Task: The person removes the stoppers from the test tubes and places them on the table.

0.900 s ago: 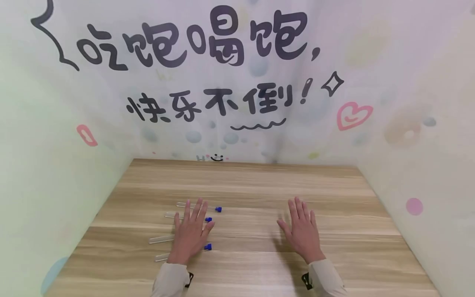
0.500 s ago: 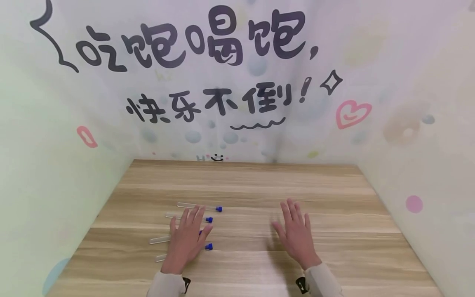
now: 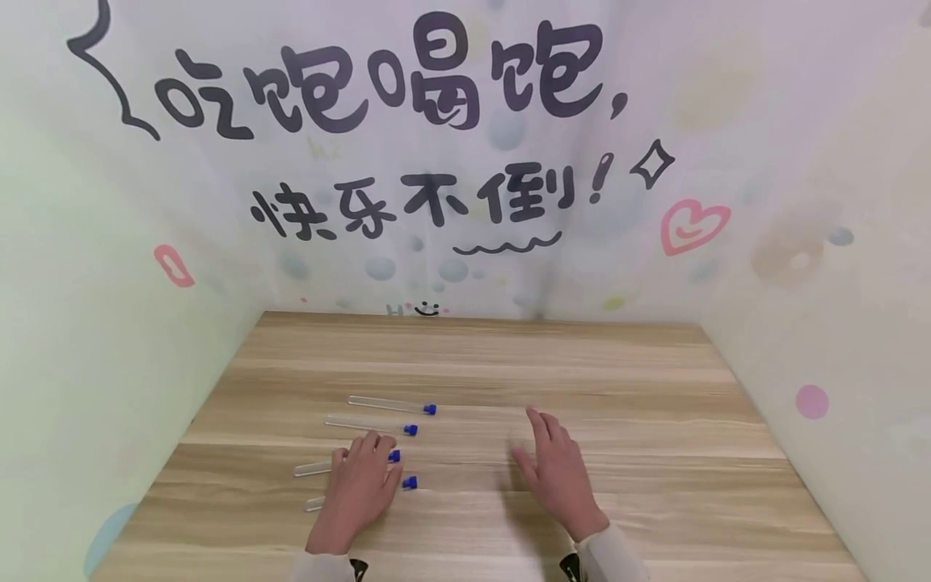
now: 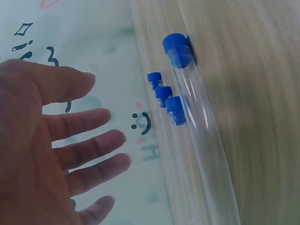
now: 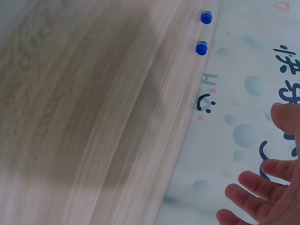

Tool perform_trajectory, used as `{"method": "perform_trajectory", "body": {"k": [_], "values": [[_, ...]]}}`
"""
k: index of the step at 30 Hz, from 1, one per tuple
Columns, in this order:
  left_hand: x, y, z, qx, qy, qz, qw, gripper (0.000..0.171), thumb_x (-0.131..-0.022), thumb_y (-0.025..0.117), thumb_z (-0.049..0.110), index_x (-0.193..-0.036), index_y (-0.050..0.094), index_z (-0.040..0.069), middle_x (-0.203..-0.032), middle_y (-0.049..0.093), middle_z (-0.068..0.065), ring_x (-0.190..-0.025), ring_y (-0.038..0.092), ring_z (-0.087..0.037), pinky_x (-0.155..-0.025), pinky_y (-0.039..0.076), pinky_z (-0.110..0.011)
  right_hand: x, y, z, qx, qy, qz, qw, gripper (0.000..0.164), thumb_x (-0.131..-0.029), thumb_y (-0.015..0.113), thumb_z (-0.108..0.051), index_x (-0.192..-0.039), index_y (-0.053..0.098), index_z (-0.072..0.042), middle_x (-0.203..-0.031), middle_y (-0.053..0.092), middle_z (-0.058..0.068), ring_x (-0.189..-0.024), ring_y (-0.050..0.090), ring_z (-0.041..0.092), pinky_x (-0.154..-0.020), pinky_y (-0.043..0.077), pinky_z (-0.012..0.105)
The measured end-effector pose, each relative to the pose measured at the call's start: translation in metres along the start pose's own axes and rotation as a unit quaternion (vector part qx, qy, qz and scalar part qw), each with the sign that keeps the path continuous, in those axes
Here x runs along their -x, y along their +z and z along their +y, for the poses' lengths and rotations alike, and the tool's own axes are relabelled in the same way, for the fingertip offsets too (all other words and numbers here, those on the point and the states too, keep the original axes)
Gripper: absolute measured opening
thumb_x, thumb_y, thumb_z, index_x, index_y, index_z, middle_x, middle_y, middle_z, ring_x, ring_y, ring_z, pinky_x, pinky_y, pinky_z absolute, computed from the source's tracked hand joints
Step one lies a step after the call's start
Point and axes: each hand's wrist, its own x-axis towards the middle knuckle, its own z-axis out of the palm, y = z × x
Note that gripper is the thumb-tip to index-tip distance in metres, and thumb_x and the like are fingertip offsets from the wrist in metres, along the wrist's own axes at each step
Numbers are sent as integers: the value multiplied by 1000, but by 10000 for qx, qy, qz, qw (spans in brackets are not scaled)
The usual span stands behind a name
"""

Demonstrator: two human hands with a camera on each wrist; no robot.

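Observation:
Several clear test tubes with blue caps lie side by side on the left half of the table, caps toward the right. The farthest tube [image 3: 385, 402] and the second tube [image 3: 362, 423] show in full. My left hand [image 3: 358, 489] hovers over the two nearer ones, hiding their middles; the third tube's clear end [image 3: 311, 470] and the nearest tube's cap [image 3: 410, 482] stick out past it. In the left wrist view its fingers [image 4: 93, 145] are relaxed and apart from the nearest tube [image 4: 206, 126]. Over the table's right side, my right hand [image 3: 563, 481] holds nothing, fingers loosely bent.
A wood-grain table [image 3: 618, 364] carries the tubes. Behind it rises a pale back wall [image 3: 618, 275] with large dark lettering and a pink heart [image 3: 694, 226]. Side walls close in the table at left and right.
Both hands have drawn back toward the near edge and their fingers have bent somewhat. The right hand has also shifted left. The two farther tubes are now uncovered; the tubes have not moved.

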Motion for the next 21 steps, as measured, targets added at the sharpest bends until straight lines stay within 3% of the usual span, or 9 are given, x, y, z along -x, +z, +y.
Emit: {"method": "perform_trajectory", "body": {"k": [7, 14, 21], "values": [[8, 1, -7, 305, 19, -532, 9981, 35, -83, 67, 20, -116, 60, 8, -109, 59, -7, -99, 55, -26, -78, 41, -50, 2, 5, -13, -95, -131, -363, 9992, 57, -83, 72, -20, -130, 47, 1, -117, 55, 20, -101, 59, 33, -77, 51, 48], [13, 4, -11, 343, 36, -459, 9984, 38, -79, 72, 19, -114, 62, 7, -105, 58, -6, -100, 55, -27, -82, 38, -51, 7, 13, -25, -301, -235, -746, 9965, 52, -84, 71, -19, -128, 49, 0, -113, 54, 15, -92, 60, 24, -76, 53, 39], [16, 7, -17, 318, -248, -712, 9967, 44, -75, 77, 19, -114, 62, 7, -105, 56, -7, -99, 53, -26, -85, 38, -53, 16, 19, -32, -634, -204, -1096, 9917, 50, -85, 70, -18, -127, 49, 0, -109, 53, 12, -70, 48, 7, -60, 48, 25]]}}
